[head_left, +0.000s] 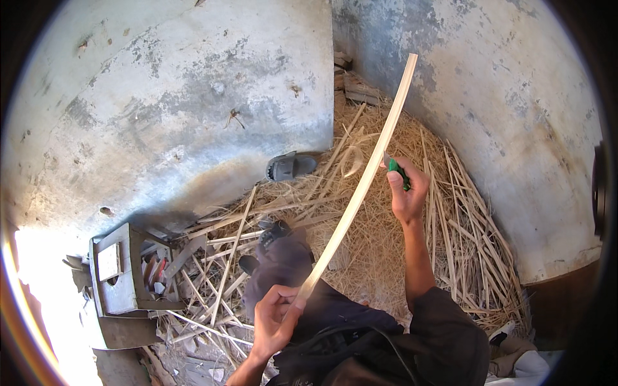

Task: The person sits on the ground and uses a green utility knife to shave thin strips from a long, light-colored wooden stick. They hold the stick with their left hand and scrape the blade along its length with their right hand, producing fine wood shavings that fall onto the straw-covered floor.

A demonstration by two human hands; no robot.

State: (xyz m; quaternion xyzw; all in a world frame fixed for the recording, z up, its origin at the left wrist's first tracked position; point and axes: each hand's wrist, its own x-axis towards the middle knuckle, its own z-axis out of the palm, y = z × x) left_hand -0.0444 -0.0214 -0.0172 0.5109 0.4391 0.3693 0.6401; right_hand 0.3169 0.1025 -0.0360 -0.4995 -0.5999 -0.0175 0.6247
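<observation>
2 hands (275,320) (410,193) grip a pale strip (364,185) and, apparently, a part-hidden green-handled knife (394,168).

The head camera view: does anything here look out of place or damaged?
Yes. A grey sandal lies empty by the left wall. That wall's surface is blotched and worn. The pale wooden strip looks curved, though the fisheye lens may cause this.

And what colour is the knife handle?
The knife handle is mostly green, clearest in the head view.
</observation>
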